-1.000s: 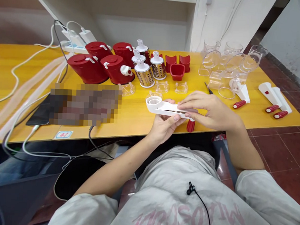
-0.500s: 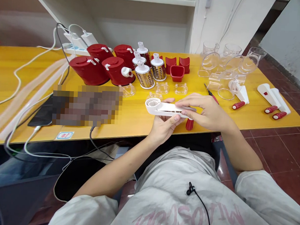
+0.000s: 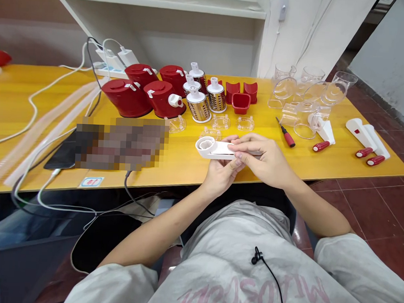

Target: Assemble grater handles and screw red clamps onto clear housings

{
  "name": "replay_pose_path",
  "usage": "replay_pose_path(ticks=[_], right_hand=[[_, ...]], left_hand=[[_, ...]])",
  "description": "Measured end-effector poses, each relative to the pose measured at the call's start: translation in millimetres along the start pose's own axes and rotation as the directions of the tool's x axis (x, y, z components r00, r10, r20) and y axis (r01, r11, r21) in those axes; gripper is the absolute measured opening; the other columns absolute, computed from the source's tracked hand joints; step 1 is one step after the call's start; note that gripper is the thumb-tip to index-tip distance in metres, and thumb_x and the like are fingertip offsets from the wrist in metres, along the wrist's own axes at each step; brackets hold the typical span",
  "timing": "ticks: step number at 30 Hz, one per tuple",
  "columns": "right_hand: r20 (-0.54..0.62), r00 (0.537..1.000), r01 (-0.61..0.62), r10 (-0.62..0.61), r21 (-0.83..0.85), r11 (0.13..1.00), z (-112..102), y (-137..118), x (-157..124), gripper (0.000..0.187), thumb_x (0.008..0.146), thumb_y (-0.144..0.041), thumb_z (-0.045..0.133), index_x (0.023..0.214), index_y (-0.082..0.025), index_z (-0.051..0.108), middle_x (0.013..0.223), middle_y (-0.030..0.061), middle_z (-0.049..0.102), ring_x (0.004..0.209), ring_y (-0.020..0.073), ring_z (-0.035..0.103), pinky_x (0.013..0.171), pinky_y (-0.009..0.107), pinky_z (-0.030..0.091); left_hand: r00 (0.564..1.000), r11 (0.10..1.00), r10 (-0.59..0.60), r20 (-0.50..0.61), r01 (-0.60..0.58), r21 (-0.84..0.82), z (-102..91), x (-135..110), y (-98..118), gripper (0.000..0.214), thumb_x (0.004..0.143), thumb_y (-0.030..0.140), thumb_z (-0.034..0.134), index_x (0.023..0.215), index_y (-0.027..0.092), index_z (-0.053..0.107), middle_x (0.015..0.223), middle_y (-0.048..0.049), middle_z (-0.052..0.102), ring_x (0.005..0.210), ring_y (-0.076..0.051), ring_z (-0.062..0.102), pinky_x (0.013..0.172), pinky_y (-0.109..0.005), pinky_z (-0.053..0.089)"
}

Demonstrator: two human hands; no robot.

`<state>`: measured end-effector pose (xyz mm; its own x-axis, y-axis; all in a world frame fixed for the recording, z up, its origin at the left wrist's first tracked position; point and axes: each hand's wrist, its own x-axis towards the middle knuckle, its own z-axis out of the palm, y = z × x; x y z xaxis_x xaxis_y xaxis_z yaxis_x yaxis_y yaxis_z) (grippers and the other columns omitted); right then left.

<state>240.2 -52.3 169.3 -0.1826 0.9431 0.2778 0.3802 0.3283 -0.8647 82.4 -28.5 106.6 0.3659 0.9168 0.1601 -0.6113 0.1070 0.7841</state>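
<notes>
We are pinching a white plastic crank handle (image 3: pixel 215 149) in both hands, left hand (image 3: pixel 221 172) and right hand (image 3: pixel 265 161), nearer than the red-handled screwdriver (image 3: pixel 286 133); its red knob, showing earlier, is now hidden.

The right hand (image 3: pixel 266 161) slid along the white crank handle (image 3: pixel 215 149) toward the left hand (image 3: pixel 221 172), covering its red knob.

White crank handle (image 3: pixel 215 149), yellow table (image 3: pixel 188 162), red housings (image 3: pixel 127 97), red-handled screwdriver (image 3: pixel 286 135)
</notes>
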Motion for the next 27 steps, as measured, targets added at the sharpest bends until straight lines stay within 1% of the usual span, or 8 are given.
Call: replay_pose_path(ticks=[5, 9, 13, 16, 20, 23, 25, 27], right_hand=[[0.011, 1.000, 0.018, -0.018, -0.008, 1.000, 7, -2, 0, 0.054, 0.104, -0.058, 0.060, 0.134, -0.018, 0.083, 0.150, 0.0094, 0.073, 0.149, 0.0061, 0.066, 0.148, 0.037, 0.051], [0.040, 0.999, 0.029, -0.026, -0.074, 0.997, 8, -4, -1, 0.055, 0.107, -0.056, 0.056, 0.142, -0.021, 0.079, 0.156, 0.0073, 0.070, 0.155, 0.0088, 0.061, 0.151, 0.045, 0.046], [0.076, 0.996, 0.062, -0.052, -0.135, 0.989, 2, -5, -3, 0.055, 0.107, -0.055, 0.053, 0.141, -0.019, 0.080, 0.153, 0.0086, 0.071, 0.148, 0.0087, 0.062, 0.145, 0.042, 0.051], [0.124, 0.990, 0.084, -0.061, -0.184, 0.979, -7, -6, -3, 0.052, 0.107, -0.052, 0.054, 0.141, -0.023, 0.080, 0.153, 0.0062, 0.072, 0.146, 0.0093, 0.065, 0.143, 0.041, 0.053], [0.226, 0.972, 0.112, -0.059, -0.227, 0.967, -21, -8, -2, 0.046, 0.105, -0.047, 0.060, 0.144, -0.030, 0.079, 0.158, 0.0006, 0.069, 0.158, 0.0119, 0.063, 0.146, 0.042, 0.052], [0.275, 0.959, 0.128, -0.063, -0.228, 0.965, -31, -11, 0, 0.047, 0.104, -0.047, 0.063, 0.145, -0.031, 0.078, 0.161, -0.0011, 0.067, 0.161, 0.0109, 0.062, 0.147, 0.038, 0.051], [0.246, 0.968, 0.107, -0.050, -0.223, 0.969, -37, -14, 0, 0.050, 0.104, -0.051, 0.062, 0.147, -0.031, 0.077, 0.157, -0.0001, 0.070, 0.152, 0.0079, 0.067, 0.142, 0.032, 0.054], [0.154, 0.988, 0.049, -0.015, -0.220, 0.974, -42, -17, -1, 0.055, 0.105, -0.058, 0.058, 0.146, -0.026, 0.077, 0.151, 0.0028, 0.073, 0.138, 0.0045, 0.072, 0.131, 0.024, 0.058]], left_hand=[[0.999, 1.000, 0.019, -0.035, -0.018, 0.022, -1.7, 1, -2, 0.098, 0.073, 0.054, 0.113, 0.154, 0.032, 0.063, 0.137, -0.0087, 0.083, 0.131, -0.028, 0.083, 0.112, -0.040, 0.070], [0.999, 0.999, 0.035, -0.012, -0.035, 0.014, -1.3, 1, -2, 0.096, 0.076, 0.058, 0.111, 0.155, 0.031, 0.063, 0.136, -0.0102, 0.084, 0.131, -0.029, 0.083, 0.115, -0.041, 0.068], [0.998, 0.998, 0.056, 0.017, -0.056, -0.003, 0.3, 1, -5, 0.095, 0.079, 0.057, 0.110, 0.157, 0.031, 0.062, 0.135, -0.0100, 0.085, 0.133, -0.028, 0.083, 0.119, -0.040, 0.066], [0.998, 0.999, 0.046, 0.039, -0.045, -0.026, 0.8, -1, -6, 0.096, 0.079, 0.056, 0.110, 0.159, 0.032, 0.061, 0.138, -0.0088, 0.084, 0.130, -0.026, 0.083, 0.119, -0.038, 0.066], [0.999, 0.995, -0.034, 0.042, 0.038, -0.094, 0.4, -3, 0, 0.091, 0.081, 0.042, 0.111, 0.158, 0.035, 0.062, 0.139, -0.0030, 0.084, 0.122, -0.020, 0.084, 0.106, -0.029, 0.069], [0.996, 0.985, -0.080, 0.034, 0.084, -0.152, -0.1, -2, 4, 0.079, 0.084, 0.047, 0.107, 0.151, 0.034, 0.066, 0.134, -0.0016, 0.085, 0.110, -0.019, 0.086, 0.091, -0.026, 0.071], [0.996, 0.982, -0.092, 0.010, 0.092, -0.167, -0.6, 1, 6, 0.070, 0.086, 0.058, 0.102, 0.140, 0.029, 0.070, 0.126, -0.0041, 0.087, 0.105, -0.023, 0.087, 0.085, -0.029, 0.073], [0.994, 0.981, -0.105, -0.016, 0.101, -0.166, -1.2, 4, 8, 0.062, 0.087, 0.060, 0.099, 0.131, 0.025, 0.072, 0.117, -0.0061, 0.088, 0.104, -0.027, 0.088, 0.085, -0.033, 0.074]])
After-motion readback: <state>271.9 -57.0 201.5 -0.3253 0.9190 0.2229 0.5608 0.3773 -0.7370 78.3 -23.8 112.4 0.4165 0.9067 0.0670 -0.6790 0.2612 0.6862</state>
